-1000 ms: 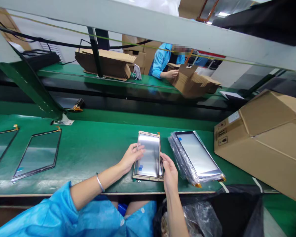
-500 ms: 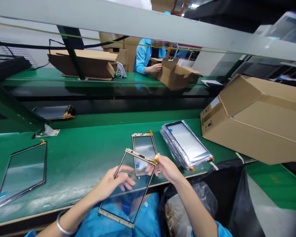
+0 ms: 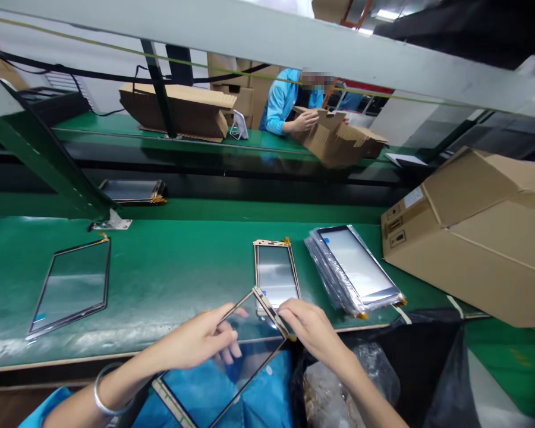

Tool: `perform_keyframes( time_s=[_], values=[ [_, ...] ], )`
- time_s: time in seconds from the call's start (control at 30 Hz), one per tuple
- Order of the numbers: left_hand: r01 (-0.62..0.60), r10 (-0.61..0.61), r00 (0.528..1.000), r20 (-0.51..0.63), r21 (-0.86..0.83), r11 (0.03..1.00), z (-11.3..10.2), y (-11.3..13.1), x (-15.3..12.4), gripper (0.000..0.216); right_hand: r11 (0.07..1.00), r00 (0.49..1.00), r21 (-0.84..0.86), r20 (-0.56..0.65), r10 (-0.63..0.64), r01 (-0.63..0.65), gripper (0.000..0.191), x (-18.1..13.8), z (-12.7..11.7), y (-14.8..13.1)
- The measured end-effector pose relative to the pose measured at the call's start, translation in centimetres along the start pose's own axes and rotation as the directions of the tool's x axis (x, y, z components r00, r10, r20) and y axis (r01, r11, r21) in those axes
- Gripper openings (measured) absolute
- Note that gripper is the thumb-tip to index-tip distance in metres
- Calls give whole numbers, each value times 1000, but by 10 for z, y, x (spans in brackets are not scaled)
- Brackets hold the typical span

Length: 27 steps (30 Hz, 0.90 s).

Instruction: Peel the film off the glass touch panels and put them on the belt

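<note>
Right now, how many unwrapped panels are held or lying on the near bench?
3: held panel between left hand and right hand; on the bench, middle panel and left panel. More may lie underneath.

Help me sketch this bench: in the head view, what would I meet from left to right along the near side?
Dark-edged panel, panel stack farther back, left hand, cream-edged panel lying flat, plastic-wrapped stack, large cardboard box.

Illum.: bright overall; ceiling lamp (image 3: 387,15) lit, top rt. Glare: pale sheen, table (image 3: 182,255) front lt.; white reflection, top of stack (image 3: 356,264). Held panel (image 3: 249,362): see-thru, low contrast. Bag (image 3: 428,356): dark, min. detail. Far rt. bkgd.: soft focus.
</note>
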<state>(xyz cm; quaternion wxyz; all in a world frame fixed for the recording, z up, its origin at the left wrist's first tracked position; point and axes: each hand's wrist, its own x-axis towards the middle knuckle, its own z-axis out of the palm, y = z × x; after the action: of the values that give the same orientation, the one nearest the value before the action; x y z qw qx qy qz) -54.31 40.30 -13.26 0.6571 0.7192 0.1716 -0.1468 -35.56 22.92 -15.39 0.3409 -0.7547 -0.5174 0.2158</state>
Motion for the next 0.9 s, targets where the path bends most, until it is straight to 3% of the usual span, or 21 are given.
perform_keyframes(
  time_s=[0.13,0.23,0.33,0.6,0.73,0.9],
  values=[
    [-7,-15,995,102,207,978,1,8,-6,36,990,989,4,52,-142,142,10,12,-19,-27],
    [-18,-20,993,117,310,951,1,12,-8,33,975,962,-20,166,-215,221,11,20,-26,-40],
    [-30,-12,992,122,341,940,1,12,-11,33,968,946,-53,229,-228,246,13,22,-26,-43],
    [-72,26,993,117,404,912,1,15,-14,30,960,939,-64,234,-252,274,12,20,-26,-41],
    [-42,-8,991,134,363,931,1,19,-12,29,921,923,-143,195,-332,361,17,20,-22,-37],
    [54,-67,984,167,77,996,-9,15,-4,30,755,837,-394,75,-543,525,23,4,-15,-30]
  ],
)
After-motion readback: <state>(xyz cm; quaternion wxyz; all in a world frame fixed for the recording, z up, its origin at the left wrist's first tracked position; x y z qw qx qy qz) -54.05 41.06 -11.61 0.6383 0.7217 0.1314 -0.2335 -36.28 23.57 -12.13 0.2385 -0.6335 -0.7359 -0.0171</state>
